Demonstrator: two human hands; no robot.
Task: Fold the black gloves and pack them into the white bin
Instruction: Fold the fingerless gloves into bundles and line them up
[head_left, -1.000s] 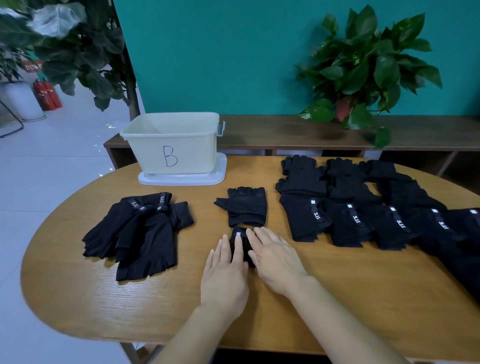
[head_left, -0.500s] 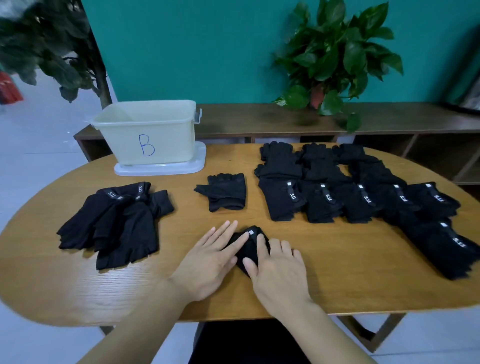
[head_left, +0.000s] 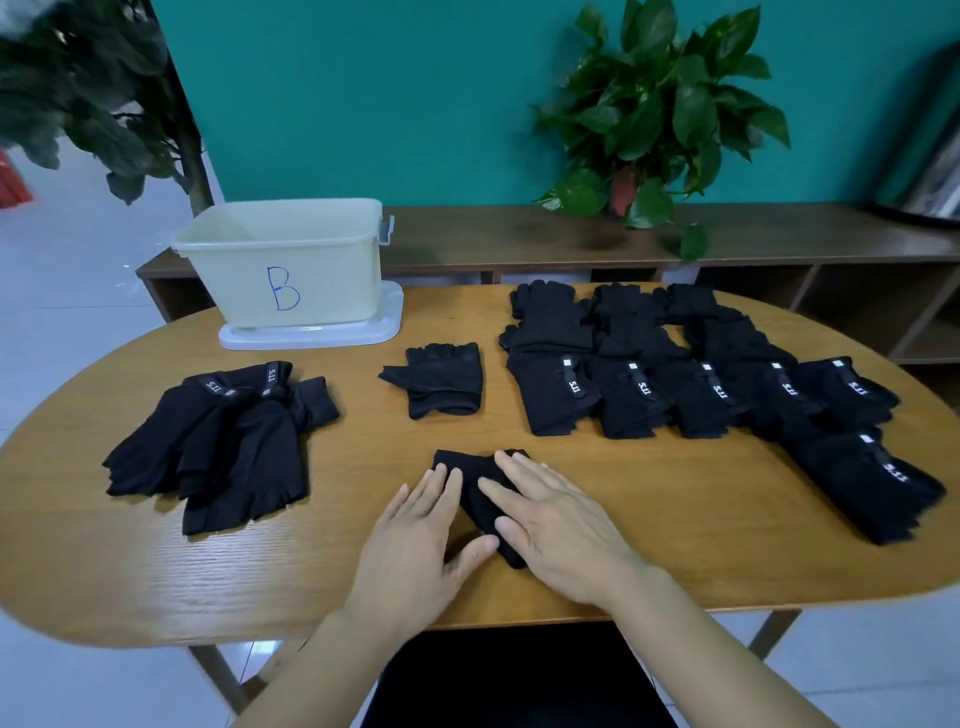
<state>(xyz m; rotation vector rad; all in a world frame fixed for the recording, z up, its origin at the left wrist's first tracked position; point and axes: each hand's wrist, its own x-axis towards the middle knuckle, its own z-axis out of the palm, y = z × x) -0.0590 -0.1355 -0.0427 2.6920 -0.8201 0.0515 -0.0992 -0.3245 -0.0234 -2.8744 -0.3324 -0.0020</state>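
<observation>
your left hand (head_left: 415, 540) and right hand (head_left: 558, 530) lie flat, fingers straight and released, pressing a folded black glove (head_left: 480, 491) onto the surface (head_left: 649, 519) near its front edge, about the middle. neither hand grasps it; the fingers (head_left: 511, 470) of the right hand cover its right side, the left fingertips touch its left side.

the glove looks like thin, soft knit: light, limp, likely to spring open once pressure lifts. a sensible hold would be a pinch across the folded bundle, thumb under and fingers over, so the layers stay together.

another glove (head_left: 441, 379) lies just behind it. a loose pile (head_left: 218, 441) sits toward the left edge, and rows of gloves (head_left: 701, 384) fill the right half.

the bin (head_left: 291, 260), marked with a blue b, stands on a white tray or lid (head_left: 311, 332) at the back left edge. its inside is only partly visible; no glove shows in the part you can see.
</observation>
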